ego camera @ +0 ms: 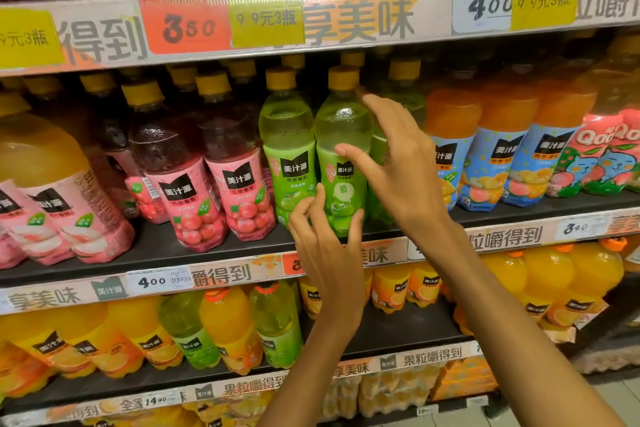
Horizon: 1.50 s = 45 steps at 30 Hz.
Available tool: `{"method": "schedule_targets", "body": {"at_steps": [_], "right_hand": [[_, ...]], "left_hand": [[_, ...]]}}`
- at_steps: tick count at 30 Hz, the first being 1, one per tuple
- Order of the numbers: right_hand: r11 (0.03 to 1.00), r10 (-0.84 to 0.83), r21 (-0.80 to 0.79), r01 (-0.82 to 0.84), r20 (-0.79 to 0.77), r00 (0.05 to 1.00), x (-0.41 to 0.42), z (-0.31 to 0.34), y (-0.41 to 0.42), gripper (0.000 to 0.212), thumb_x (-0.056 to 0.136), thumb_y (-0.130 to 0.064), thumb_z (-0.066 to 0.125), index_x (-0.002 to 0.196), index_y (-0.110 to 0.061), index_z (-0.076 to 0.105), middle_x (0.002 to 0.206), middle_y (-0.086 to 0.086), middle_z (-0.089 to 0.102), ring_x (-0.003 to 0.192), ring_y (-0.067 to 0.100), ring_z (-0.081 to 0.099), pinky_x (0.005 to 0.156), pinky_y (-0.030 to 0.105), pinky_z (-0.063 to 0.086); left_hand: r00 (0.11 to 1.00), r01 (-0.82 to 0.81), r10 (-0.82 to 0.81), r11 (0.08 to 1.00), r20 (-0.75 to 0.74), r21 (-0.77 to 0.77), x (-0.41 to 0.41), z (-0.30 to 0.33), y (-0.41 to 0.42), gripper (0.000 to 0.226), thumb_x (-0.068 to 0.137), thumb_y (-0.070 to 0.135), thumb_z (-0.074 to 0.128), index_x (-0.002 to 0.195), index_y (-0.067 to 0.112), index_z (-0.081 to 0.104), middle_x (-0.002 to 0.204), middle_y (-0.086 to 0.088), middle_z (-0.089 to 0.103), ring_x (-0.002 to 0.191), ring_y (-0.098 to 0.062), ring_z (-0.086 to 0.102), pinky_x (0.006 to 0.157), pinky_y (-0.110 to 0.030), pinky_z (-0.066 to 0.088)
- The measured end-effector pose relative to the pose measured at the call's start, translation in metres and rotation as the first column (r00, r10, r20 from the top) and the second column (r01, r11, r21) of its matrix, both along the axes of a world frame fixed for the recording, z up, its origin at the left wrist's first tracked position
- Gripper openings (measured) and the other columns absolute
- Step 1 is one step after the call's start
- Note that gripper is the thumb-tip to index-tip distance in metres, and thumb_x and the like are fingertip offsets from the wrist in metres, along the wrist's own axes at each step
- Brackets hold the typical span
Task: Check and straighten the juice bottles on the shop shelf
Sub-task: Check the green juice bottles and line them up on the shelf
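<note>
A green grape juice bottle point(341, 135) with a yellow cap stands upright at the front of the middle shelf point(156, 250). My left hand point(322, 236) grips its base, thumb and fingers curled round the bottom. My right hand point(398, 163) hovers just right of the bottle with fingers spread and straight; whether it touches the bottle is unclear. A second green bottle point(287, 142) stands to its left, and a third green bottle point(401, 94) is partly hidden behind my right hand.
Pink-labelled juice bottles point(211, 166) stand left of the green ones, some leaning. Orange bottles with blue labels point(502, 149) fill the right. Large orange and green bottles point(225, 326) sit on the shelf below. Price strips point(221, 24) run along the shelf edges.
</note>
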State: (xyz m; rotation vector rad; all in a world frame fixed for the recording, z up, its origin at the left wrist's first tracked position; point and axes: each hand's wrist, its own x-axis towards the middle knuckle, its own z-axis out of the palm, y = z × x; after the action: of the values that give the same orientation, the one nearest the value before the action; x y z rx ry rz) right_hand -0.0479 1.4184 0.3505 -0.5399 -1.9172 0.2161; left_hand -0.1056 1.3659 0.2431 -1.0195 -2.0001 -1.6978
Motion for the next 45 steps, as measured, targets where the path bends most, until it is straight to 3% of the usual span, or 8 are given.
{"method": "schedule_targets", "body": {"at_steps": [5,18,22,24,29,36,40,45], "right_hand": [[0.985,-0.152,0.084,0.150,0.022,0.988,-0.009,0.002,-0.004,0.046,0.080,-0.018,0.074,0.114,0.009,0.059,0.099,0.018,0.064,0.099,0.038,0.052,0.077,0.027,0.035],[0.976,-0.194,0.105,0.191,0.016,0.981,-0.006,0.004,-0.002,0.041,0.084,-0.025,0.070,0.110,0.006,0.060,0.094,0.017,0.062,0.091,0.034,0.049,0.077,0.041,0.041],[0.884,-0.434,0.106,0.454,-0.170,0.885,0.006,0.016,0.009,0.041,0.088,-0.034,0.063,0.100,0.005,0.058,0.093,0.021,0.059,0.099,0.028,0.039,0.077,0.036,0.029],[0.820,-0.555,0.135,0.556,-0.053,0.830,0.010,0.020,0.018,0.041,0.090,-0.035,0.058,0.092,0.006,0.056,0.087,0.026,0.059,0.106,0.039,0.045,0.078,0.041,0.024],[0.872,-0.489,0.115,0.475,0.196,0.850,0.012,0.019,0.028,0.036,0.094,-0.033,0.053,0.090,0.004,0.053,0.086,0.029,0.058,0.104,0.045,0.046,0.086,0.044,0.019],[0.993,-0.109,-0.059,0.099,-0.207,0.972,0.026,0.010,-0.004,0.049,0.083,-0.027,0.068,0.121,-0.002,0.051,0.112,0.005,0.051,0.109,0.025,0.046,0.091,0.030,0.038],[0.977,0.045,-0.177,-0.116,-0.360,0.932,0.033,0.008,-0.015,0.020,0.092,-0.019,0.062,0.095,0.000,0.057,0.084,-0.002,0.061,0.079,0.012,0.059,0.074,0.028,0.047],[0.911,0.144,-0.269,-0.312,-0.502,0.853,0.053,0.021,-0.017,0.028,0.095,-0.019,0.055,0.086,0.007,0.059,0.077,0.010,0.066,0.075,0.012,0.063,0.072,0.025,0.049]], "left_hand": [[0.997,-0.041,0.038,0.998,-0.065,-0.052,-0.003,0.002,0.004,0.059,0.074,0.019,0.080,0.125,0.002,0.057,0.106,-0.016,0.057,0.101,-0.026,0.053,0.082,-0.037,0.050],[0.997,-0.007,-0.001,0.994,-0.074,-0.106,0.003,0.010,0.000,0.055,0.082,0.020,0.074,0.129,0.002,0.053,0.110,-0.016,0.058,0.104,-0.029,0.058,0.079,-0.039,0.053],[0.998,0.032,-0.036,0.995,-0.044,-0.093,0.002,0.008,-0.007,0.050,0.084,0.018,0.071,0.129,0.004,0.054,0.116,-0.015,0.056,0.106,-0.030,0.056,0.084,-0.045,0.051],[0.998,0.052,-0.055,0.995,-0.042,-0.082,0.004,0.009,-0.009,0.048,0.084,0.015,0.071,0.128,0.004,0.054,0.117,-0.015,0.056,0.106,-0.031,0.057,0.084,-0.047,0.051],[0.986,0.164,-0.165,0.986,-0.021,-0.033,0.007,0.015,-0.013,0.044,0.085,0.009,0.069,0.126,0.006,0.055,0.117,-0.011,0.055,0.105,-0.027,0.057,0.081,-0.046,0.052],[0.925,0.373,-0.377,0.925,-0.052,-0.067,0.002,0.022,-0.021,0.053,0.083,0.016,0.069,0.132,0.008,0.050,0.124,-0.009,0.054,0.115,-0.023,0.053,0.089,-0.045,0.049],[0.833,0.548,-0.552,0.814,0.038,-0.192,0.002,0.025,-0.027,0.074,0.081,0.030,0.073,0.143,0.016,0.036,0.141,-0.004,0.043,0.131,-0.018,0.040,0.104,-0.046,0.039],[0.780,0.624,-0.612,0.747,0.132,-0.229,0.015,0.028,-0.036,0.092,0.070,0.060,0.067,0.146,0.034,0.023,0.143,0.019,0.033,0.135,-0.005,0.033,0.110,-0.041,0.035]]}}
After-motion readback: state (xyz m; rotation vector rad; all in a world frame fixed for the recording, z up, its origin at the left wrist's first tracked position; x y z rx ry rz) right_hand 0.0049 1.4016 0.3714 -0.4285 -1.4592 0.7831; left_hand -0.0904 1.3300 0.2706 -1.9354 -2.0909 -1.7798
